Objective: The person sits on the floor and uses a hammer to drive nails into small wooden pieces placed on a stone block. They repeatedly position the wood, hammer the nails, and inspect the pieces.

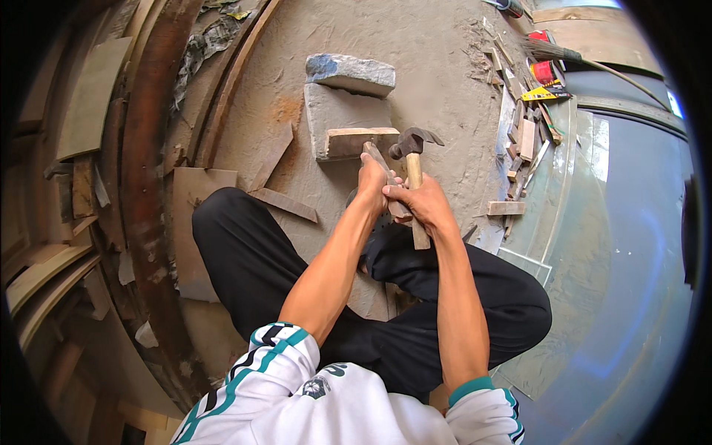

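Note:
My left hand is closed round a short brown strip of wood that slants from the wood block down toward my lap. In my right hand is a claw hammer, its dark metal head pointing away from me and its pale wooden handle sticking out below the fist. The right thumb and fingers also touch the strip. Just beyond the hands, a wood block with a pale top edge rests on a grey concrete block. A broken concrete slab with a blue patch sits at its far end.
Loose wood offcuts lie on the dusty floor to the left. Long boards and stacked planks line the left side. Scraps, a yellow-and-black handsaw, a red container and a broom are along the right.

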Action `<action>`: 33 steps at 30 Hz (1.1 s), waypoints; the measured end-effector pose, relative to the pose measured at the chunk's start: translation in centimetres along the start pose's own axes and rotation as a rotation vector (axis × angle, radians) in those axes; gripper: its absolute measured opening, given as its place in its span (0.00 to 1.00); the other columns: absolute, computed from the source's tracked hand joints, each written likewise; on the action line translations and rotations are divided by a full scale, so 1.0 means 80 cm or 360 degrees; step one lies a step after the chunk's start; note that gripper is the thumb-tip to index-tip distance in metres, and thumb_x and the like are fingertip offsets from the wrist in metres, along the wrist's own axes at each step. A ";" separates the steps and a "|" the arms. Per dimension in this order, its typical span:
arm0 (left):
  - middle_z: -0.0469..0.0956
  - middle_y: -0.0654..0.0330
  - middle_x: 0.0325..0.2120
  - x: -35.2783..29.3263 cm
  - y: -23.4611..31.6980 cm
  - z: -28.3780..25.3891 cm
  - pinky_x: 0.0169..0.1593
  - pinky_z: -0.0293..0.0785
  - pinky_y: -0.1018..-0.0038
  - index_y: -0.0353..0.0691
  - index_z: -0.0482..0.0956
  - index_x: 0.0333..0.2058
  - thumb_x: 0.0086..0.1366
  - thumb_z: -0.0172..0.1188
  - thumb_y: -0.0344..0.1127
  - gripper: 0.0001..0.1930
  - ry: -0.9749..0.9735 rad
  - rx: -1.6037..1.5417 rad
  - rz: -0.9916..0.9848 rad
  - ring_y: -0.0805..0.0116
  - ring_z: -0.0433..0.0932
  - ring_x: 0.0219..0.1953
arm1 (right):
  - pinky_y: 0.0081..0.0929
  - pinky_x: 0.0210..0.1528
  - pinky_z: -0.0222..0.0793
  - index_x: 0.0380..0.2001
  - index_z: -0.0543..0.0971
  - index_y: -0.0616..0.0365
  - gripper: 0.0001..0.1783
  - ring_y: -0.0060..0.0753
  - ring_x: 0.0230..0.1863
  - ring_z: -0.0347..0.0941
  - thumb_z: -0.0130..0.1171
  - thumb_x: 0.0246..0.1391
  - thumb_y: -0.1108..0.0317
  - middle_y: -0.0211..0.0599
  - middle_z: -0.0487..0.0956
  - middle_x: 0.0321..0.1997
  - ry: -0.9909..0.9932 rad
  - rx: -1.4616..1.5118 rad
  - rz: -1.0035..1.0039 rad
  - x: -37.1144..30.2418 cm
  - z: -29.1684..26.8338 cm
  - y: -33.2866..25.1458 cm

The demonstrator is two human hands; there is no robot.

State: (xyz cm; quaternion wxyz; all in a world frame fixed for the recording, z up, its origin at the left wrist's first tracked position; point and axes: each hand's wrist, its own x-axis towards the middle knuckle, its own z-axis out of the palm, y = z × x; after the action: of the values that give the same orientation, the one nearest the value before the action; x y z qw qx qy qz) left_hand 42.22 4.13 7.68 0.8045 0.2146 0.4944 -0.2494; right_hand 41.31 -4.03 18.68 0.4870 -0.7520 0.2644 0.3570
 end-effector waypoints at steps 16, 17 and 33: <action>0.78 0.44 0.49 -0.008 0.122 -0.052 0.47 0.79 0.55 0.30 0.73 0.55 0.69 0.51 0.53 0.30 0.0297 0.2212 0.0833 0.45 0.81 0.46 | 0.25 0.20 0.69 0.29 0.74 0.61 0.19 0.22 0.21 0.72 0.76 0.45 0.66 0.34 0.77 0.23 0.0171 0.0049 -0.0218 0.001 0.023 0.009; 0.77 0.45 0.51 -0.002 0.127 -0.054 0.50 0.77 0.55 0.34 0.73 0.56 0.66 0.55 0.52 0.29 0.0364 0.2350 0.1126 0.45 0.79 0.49 | 0.26 0.19 0.68 0.28 0.74 0.61 0.18 0.22 0.20 0.71 0.76 0.45 0.65 0.33 0.77 0.23 0.0156 0.0056 -0.0256 0.005 0.019 0.008; 0.75 0.53 0.47 0.034 0.113 -0.089 0.57 0.69 0.56 0.51 0.76 0.50 0.50 0.72 0.33 0.26 0.0007 0.2682 0.2197 0.48 0.71 0.53 | 0.27 0.20 0.70 0.28 0.80 0.64 0.22 0.25 0.20 0.72 0.77 0.45 0.56 0.34 0.78 0.23 0.0144 -0.0009 -0.0177 -0.001 0.006 0.004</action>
State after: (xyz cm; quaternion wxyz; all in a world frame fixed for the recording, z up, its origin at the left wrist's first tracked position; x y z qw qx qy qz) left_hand 43.92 14.94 3.12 0.3649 0.9291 -0.0610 -0.0023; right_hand 40.90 -3.71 18.47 0.4915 -0.7823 0.2429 0.2957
